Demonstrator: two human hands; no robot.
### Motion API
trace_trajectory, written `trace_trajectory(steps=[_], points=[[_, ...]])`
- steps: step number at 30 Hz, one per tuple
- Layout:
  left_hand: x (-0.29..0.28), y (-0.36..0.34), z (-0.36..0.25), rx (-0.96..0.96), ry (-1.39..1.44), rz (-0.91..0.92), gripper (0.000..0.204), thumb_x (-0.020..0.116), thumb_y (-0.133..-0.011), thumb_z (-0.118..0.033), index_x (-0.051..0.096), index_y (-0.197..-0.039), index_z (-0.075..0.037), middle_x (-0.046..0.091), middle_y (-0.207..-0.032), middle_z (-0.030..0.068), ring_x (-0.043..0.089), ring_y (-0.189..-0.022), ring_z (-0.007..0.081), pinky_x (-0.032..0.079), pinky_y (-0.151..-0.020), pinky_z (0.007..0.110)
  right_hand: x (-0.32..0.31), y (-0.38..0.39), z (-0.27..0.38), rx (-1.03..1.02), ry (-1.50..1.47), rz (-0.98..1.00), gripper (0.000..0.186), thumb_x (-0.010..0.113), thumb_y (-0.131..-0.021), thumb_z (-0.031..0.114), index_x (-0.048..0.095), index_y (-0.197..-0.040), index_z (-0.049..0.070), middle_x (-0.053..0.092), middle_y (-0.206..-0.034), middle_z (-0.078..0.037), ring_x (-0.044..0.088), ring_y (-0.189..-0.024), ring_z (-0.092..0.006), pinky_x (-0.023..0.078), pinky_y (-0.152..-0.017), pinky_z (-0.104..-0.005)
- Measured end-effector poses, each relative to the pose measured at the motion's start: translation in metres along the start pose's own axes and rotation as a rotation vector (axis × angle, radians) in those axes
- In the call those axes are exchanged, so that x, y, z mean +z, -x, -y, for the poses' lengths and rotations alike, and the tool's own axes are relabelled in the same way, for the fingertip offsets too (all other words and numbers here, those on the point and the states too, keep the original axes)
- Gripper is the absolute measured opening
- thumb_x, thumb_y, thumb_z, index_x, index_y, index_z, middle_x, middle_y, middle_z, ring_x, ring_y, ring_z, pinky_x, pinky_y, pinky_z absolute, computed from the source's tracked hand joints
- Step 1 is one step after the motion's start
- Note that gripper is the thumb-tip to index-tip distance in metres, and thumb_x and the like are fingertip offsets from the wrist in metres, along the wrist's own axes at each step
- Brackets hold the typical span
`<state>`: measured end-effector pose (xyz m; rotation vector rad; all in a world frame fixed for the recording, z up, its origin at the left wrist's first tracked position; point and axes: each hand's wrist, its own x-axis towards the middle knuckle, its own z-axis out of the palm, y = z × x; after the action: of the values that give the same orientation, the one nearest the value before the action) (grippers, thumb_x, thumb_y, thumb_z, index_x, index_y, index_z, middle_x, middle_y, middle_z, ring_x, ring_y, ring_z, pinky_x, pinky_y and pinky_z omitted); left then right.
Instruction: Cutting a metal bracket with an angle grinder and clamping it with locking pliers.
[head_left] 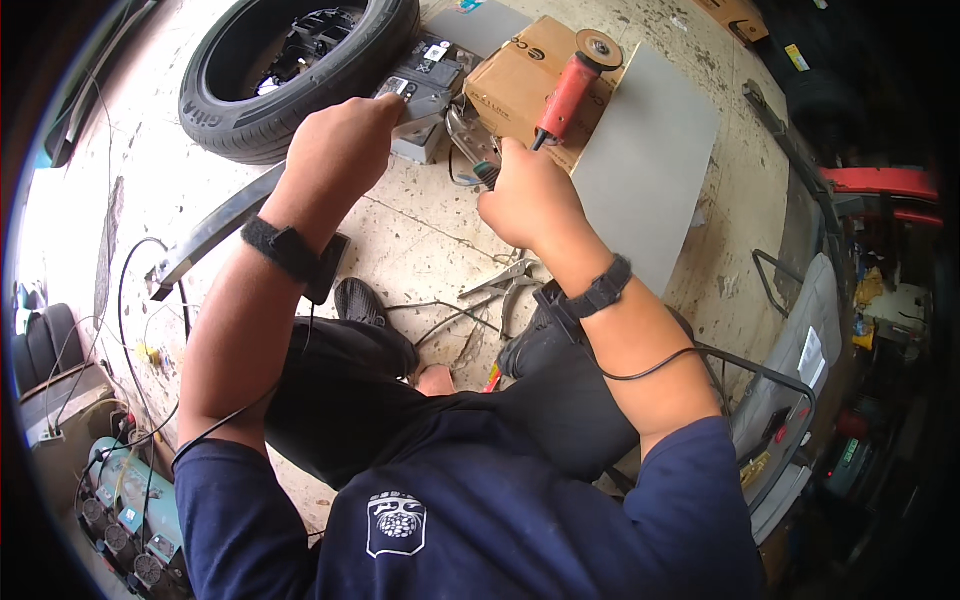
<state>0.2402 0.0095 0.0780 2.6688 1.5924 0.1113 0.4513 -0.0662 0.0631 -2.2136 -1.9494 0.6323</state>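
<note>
My left hand (345,145) is closed in front of a black car battery (430,62) and a grey metal-looking piece (425,106). Whatever its fingers pinch is hidden. To the right, my right hand (530,195) is wrapped round a tool with a dark green and black handle (486,173). The tool's kind cannot be made out; a shiny curved part (468,135) shows just beyond the handle. A red angle grinder (568,105) with a round disc rests against a cardboard box (515,75), its black cord end right behind my right hand.
A tyre on its rim (235,140) lies at the far left. A metal bar (215,235) slants beside my left forearm. Locking pliers (512,285) lie between my feet among thin rods. A grey sheet (650,160) lies right of the box. A teal compressor (140,490) stands lower left.
</note>
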Motion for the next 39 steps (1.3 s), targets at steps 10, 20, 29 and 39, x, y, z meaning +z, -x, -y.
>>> trace_trajectory(steps=[10,20,29,39], points=[[-0.005,-0.009,0.0,-0.071,0.735,0.028,0.034,0.068,-0.09,-0.009,0.063,-0.122,0.003,0.071,-0.087,0.0121,0.07,-0.08,0.0191,0.055,-0.074,0.035,-0.02,0.013,0.004,-0.121,-0.511,-0.171,0.055,0.069,-0.083,0.017,0.056,-0.134,-0.001,0.066,-0.091,-0.012,0.067,-0.081,-0.0241,0.057,-0.077,-0.0383],[-0.007,-0.023,0.002,0.038,0.583,-0.34,0.022,0.071,-0.09,-0.016,0.064,-0.111,-0.008,0.075,-0.091,0.0118,0.073,-0.076,0.0309,0.055,-0.065,0.04,-0.043,0.031,0.006,-0.185,-2.066,0.614,0.06,0.059,-0.084,0.007,0.047,-0.142,-0.003,0.049,-0.091,-0.001,0.05,-0.077,-0.0105,0.048,-0.073,-0.0283],[-0.003,-0.019,0.028,0.276,0.087,-0.638,0.021,0.073,-0.09,-0.015,0.063,-0.107,-0.018,0.068,-0.088,0.0045,0.072,-0.082,0.0301,0.057,-0.066,0.042,-0.035,0.033,-0.014,-0.013,-2.36,1.035,0.076,0.063,-0.084,0.008,0.034,-0.153,-0.007,0.045,-0.089,-0.002,0.049,-0.073,-0.0113,0.047,-0.063,-0.0278],[-0.012,-0.013,-0.009,0.1,1.132,0.03,0.033,0.072,-0.094,-0.012,0.061,-0.123,0.0,0.071,-0.093,0.0087,0.065,-0.082,0.0124,0.055,-0.074,0.032,-0.046,0.043,0.009,-0.148,-1.888,0.378,0.062,0.062,-0.083,0.007,0.047,-0.142,-0.006,0.05,-0.089,-0.001,0.051,-0.073,-0.0112,0.047,-0.068,-0.0286]])
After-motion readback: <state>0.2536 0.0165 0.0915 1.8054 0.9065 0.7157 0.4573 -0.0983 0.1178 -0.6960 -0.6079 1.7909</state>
